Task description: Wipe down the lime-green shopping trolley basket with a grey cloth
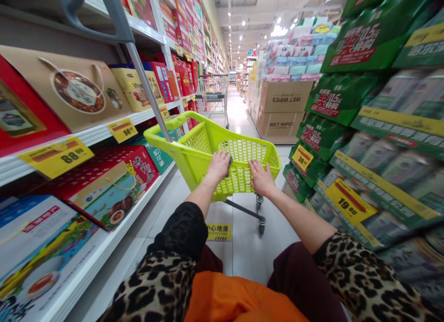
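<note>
A lime-green shopping cart with a perforated basket stands tilted across the aisle in front of my knees. Its grey handle rises at the upper left on a metal post. My left hand presses a small dark grey cloth-like piece against the basket's near side, just under the rim. Most of that piece is hidden by the fingers. My right hand holds the basket's near rim farther right, its fingers bent over the edge. Bare mesh shows inside the basket.
Shelves with gift boxes and yellow price tags line the left. Green-wrapped can packs are stacked close on the right. Ahead are wet wipes cartons and a wire cart. A yellow floor sign lies below the basket.
</note>
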### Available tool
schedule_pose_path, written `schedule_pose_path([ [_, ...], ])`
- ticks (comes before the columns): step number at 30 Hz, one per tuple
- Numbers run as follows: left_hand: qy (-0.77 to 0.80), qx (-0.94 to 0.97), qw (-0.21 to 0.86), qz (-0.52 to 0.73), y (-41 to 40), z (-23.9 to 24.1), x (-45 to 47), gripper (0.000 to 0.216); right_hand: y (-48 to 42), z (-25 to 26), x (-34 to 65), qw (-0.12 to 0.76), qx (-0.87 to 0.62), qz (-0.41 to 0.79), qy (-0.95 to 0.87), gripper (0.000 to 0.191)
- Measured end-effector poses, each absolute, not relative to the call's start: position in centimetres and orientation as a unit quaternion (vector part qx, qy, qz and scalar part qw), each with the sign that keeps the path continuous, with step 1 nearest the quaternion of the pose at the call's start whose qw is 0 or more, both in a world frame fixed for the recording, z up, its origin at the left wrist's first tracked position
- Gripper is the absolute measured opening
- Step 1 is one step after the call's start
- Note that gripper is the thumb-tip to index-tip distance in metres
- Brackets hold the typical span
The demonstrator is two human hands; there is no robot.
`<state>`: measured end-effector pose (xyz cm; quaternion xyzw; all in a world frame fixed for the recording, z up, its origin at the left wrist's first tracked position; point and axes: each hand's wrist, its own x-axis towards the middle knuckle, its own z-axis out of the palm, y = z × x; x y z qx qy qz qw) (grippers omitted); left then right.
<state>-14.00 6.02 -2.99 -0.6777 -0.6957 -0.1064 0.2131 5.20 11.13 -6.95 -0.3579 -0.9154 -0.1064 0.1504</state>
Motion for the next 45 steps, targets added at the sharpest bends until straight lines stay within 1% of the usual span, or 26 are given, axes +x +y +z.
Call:
schedule_pose_path([
  [3,-0.684,-0.69,0.215,-0.097,5.8,-3.0,-13.9,0.038,11.4,-7.0,5.6,0.148,-0.36,-0.106,-0.915,0.071],
  [12,-0.722,-0.644,0.237,-0.093,3.7,-1.5,-19.6,0.041,12.0,-7.4,7.2,0.165,-0.373,-0.084,-0.909,0.07],
  [18,-0.693,-0.68,0.218,-0.096,5.9,-2.7,-15.7,0.042,11.9,-7.5,6.9,0.19,-0.38,-0.075,-0.902,0.066],
  [23,-0.687,-0.688,0.211,-0.098,7.3,-3.9,-11.5,0.042,11.9,-7.7,6.9,0.19,-0.381,-0.083,-0.901,0.065],
  [26,-0.685,-0.687,0.219,-0.104,7.1,-4.0,-11.6,0.041,12.0,-7.8,6.9,0.191,-0.378,-0.082,-0.902,0.065],
  [34,-0.734,-0.632,0.229,-0.098,5.2,-2.6,-16.0,0.039,11.7,-8.3,6.4,0.206,-0.388,-0.06,-0.896,0.067],
  [37,-0.733,-0.633,0.225,-0.105,5.5,-3.0,-14.9,0.039,11.5,-8.4,6.1,0.212,-0.394,-0.053,-0.893,0.068],
  [45,-0.672,-0.695,0.22,-0.133,8.1,-4.9,-9.0,0.037,11.2,-8.5,6.2,0.221,-0.389,-0.06,-0.892,0.068],
])
